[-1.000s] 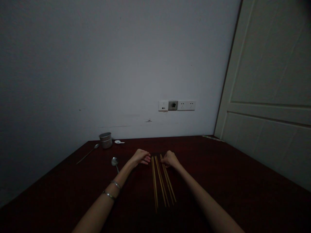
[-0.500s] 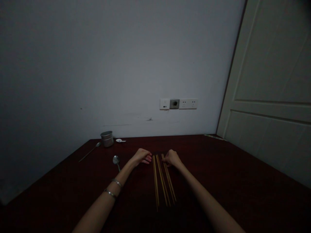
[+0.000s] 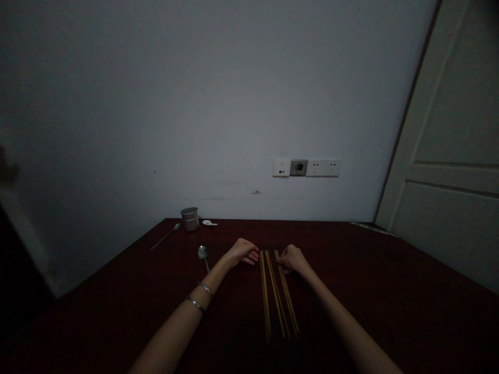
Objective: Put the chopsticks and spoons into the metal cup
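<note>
Several wooden chopsticks (image 3: 275,285) lie lengthwise on the dark red table (image 3: 343,259), in three narrow groups that fan slightly. By the far end of the left group is my left hand (image 3: 244,252), its fingers loosely bent and apart, with nothing seen in them; whether a fingertip touches the wood, I cannot tell. My right hand (image 3: 292,258) rests on the other side, thumb and fingers closed at the upper part of the right group. Some of its fingertips are hidden.
Left of my left forearm lies a metal spoon (image 3: 202,253). Farther back stand a metal cup (image 3: 190,219), a long-handled spoon (image 3: 166,237) and a white spoon (image 3: 209,223). The wall behind carries sockets (image 3: 323,168); a pale door (image 3: 448,208) is at the right.
My view has turned a little left, so everything sits farther right in the picture. Both hands stay at nearly the same places by the chopsticks.
</note>
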{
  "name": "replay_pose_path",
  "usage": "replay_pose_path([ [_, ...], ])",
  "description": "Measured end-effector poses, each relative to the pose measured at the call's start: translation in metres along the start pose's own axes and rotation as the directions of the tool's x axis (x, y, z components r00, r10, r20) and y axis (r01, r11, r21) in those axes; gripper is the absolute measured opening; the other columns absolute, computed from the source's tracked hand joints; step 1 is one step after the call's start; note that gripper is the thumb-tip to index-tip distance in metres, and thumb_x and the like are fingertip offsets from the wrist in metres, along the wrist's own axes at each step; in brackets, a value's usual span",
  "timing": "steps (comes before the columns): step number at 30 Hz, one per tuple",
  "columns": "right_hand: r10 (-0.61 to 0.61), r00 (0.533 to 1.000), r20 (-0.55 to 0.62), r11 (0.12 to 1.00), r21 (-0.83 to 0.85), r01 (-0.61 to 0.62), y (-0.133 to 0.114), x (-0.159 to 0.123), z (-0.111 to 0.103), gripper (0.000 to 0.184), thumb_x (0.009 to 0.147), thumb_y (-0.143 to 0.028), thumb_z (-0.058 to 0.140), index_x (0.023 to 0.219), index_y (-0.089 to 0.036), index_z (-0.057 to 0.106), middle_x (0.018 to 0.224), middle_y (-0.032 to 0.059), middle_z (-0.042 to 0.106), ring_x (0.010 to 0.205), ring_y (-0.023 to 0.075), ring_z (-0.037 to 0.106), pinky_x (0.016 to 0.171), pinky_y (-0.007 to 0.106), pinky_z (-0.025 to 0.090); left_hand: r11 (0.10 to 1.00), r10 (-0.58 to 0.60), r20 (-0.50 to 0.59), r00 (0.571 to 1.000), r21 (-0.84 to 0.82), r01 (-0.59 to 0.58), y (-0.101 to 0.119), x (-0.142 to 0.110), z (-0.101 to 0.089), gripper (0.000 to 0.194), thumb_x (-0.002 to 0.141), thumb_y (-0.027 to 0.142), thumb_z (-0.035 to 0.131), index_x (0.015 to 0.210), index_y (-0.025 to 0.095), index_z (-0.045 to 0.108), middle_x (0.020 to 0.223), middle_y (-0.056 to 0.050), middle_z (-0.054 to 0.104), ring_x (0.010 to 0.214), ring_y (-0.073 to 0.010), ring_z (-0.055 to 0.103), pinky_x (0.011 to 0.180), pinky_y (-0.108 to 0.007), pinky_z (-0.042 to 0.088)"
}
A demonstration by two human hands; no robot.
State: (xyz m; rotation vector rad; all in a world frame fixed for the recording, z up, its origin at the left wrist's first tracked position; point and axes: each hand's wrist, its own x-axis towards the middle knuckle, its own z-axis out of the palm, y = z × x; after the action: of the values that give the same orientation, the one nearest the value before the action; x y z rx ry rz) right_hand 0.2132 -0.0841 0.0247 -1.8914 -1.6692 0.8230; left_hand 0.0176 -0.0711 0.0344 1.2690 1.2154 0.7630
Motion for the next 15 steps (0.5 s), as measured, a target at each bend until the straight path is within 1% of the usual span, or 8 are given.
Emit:
replay_pose_path([
  [5,0.001,1.0,-0.001,1.0,0.013,-0.001,0.003,0.003,0.003,0.015,0.056,-0.022,0.066,0.059,-0.015,0.053,0.069,0.0078,0.066,0.05,0.0165,0.063,0.036,0.019,0.047,1.0,0.011,0.025,1.0,-0.026,-0.011,-0.002,-0.004,0.001,0.009,0.069,0.016,0.052,0.069,0.01,0.059,0.057,-0.005,0.062,0.05,-0.0132,0.06,0.05,-0.026,0.052],
  [7,-0.003,1.0,0.001,1.0,0.013,0.003,0.006,0.005,0.004,0.018,0.058,-0.028,0.066,0.059,-0.015,0.053,0.067,0.0081,0.066,0.05,0.017,0.063,0.036,0.02,0.047,1.0,0.015,0.033,0.999,-0.024,-0.014,-0.001,-0.005,0.002,0.01,0.069,0.015,0.051,0.068,0.01,0.059,0.057,-0.004,0.062,0.05,-0.0132,0.06,0.049,-0.026,0.051],
  [9,-0.008,1.0,-0.003,1.0,0.025,0.008,0.01,0.009,0.002,0.023,0.061,-0.035,0.065,0.059,-0.015,0.053,0.063,0.008,0.064,0.048,0.0174,0.063,0.035,0.02,0.047,0.999,0.032,0.035,0.999,-0.005,-0.031,0.005,-0.008,0.002,0.011,0.07,0.015,0.05,0.068,0.01,0.059,0.056,-0.004,0.062,0.049,-0.0128,0.06,0.047,-0.026,0.051],
  [12,0.016,1.0,-0.01,0.998,0.063,-0.015,0.02,0.017,-0.003,0.026,0.065,-0.039,0.061,0.058,-0.015,0.052,0.057,0.0064,0.062,0.046,0.0167,0.061,0.036,0.021,0.048,0.994,0.094,0.034,0.995,0.056,-0.096,0.026,-0.018,0.0,0.012,0.072,0.016,0.049,0.069,0.01,0.06,0.057,-0.004,0.061,0.049,-0.0121,0.059,0.045,-0.024,0.05],
  [15,0.005,1.0,-0.027,0.988,0.152,-0.001,0.031,0.024,-0.01,0.023,0.07,-0.036,0.057,0.06,-0.015,0.053,0.053,0.0046,0.061,0.045,0.0144,0.06,0.039,0.02,0.048,0.975,0.194,0.034,0.981,0.109,-0.196,0.055,-0.04,-0.007,0.014,0.073,0.021,0.052,0.075,0.01,0.061,0.064,-0.005,0.063,0.053,-0.0108,0.06,0.048,-0.022,0.05],
])
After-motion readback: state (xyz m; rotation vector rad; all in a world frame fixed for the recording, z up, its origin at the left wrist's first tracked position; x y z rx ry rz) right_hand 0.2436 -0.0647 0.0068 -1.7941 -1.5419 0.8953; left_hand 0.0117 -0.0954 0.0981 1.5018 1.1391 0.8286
